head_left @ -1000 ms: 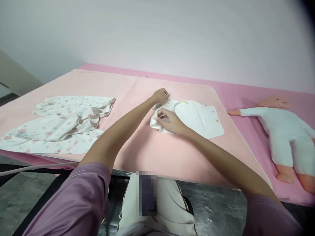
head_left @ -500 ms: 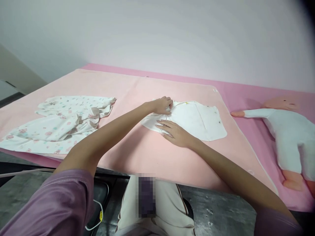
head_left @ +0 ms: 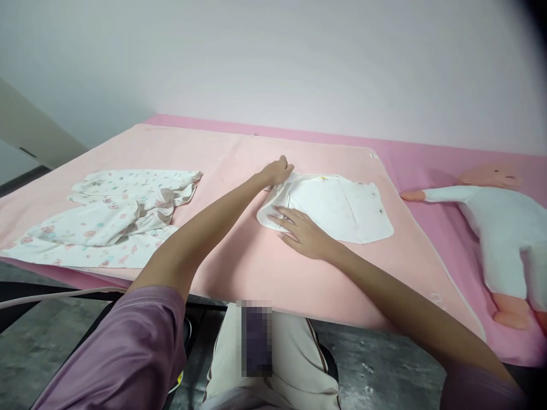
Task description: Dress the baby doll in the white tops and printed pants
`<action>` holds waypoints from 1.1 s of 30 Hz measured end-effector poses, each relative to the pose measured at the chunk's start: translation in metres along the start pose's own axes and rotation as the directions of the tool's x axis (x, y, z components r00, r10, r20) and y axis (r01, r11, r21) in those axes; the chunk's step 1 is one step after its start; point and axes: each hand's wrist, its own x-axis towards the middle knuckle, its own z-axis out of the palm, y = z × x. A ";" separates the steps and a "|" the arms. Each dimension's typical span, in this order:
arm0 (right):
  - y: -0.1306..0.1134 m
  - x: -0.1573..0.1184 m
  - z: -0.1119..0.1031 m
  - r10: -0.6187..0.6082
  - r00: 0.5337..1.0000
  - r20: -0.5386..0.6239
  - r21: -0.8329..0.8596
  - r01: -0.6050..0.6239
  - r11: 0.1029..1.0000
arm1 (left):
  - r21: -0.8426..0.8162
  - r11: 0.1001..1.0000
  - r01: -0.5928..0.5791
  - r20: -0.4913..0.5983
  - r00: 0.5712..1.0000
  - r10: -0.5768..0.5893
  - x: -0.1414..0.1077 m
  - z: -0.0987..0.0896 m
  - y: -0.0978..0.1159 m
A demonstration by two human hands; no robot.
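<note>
A small white garment point(head_left: 342, 208) with a yellow print near its top edge and snaps at its right end lies on a pale pink mat point(head_left: 239, 154). My left hand point(head_left: 278, 171) pinches the upper left edge of the garment, which is raised and curled there. Just below, my right hand point(head_left: 305, 232) rests with fingers spread over the lower left part of the garment, pressing it to the mat.
Patterned baby clothes point(head_left: 106, 219) lie crumpled at the left of the mat. A doll in white point(head_left: 502, 228) lies on the darker pink surface point(head_left: 431, 210) at the right. A grey wall rises behind.
My left hand has moved slightly up and left, lifting the garment's left edge, which now curls inward. My right hand has stayed almost in place.
</note>
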 end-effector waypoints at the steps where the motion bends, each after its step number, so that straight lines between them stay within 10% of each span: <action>1: 0.000 0.000 0.000 -0.001 1.000 -0.007 0.002 0.001 1.000 | 0.034 0.999 0.011 0.002 1.000 -0.011 0.003 0.001 -0.003; 10: -0.001 0.003 0.001 -0.094 0.995 -0.015 -0.017 0.094 0.995 | 0.161 0.977 -0.136 0.023 0.991 0.134 0.012 0.013 -0.023; 27: -0.010 0.038 0.009 -0.121 0.989 0.086 0.096 0.112 0.989 | -0.394 0.919 0.019 0.234 0.969 0.081 -0.007 -0.027 -0.034; 33: -0.012 0.034 0.013 -0.116 0.992 0.041 0.119 0.111 0.987 | -0.452 0.891 0.036 0.101 0.995 0.011 -0.006 -0.020 -0.036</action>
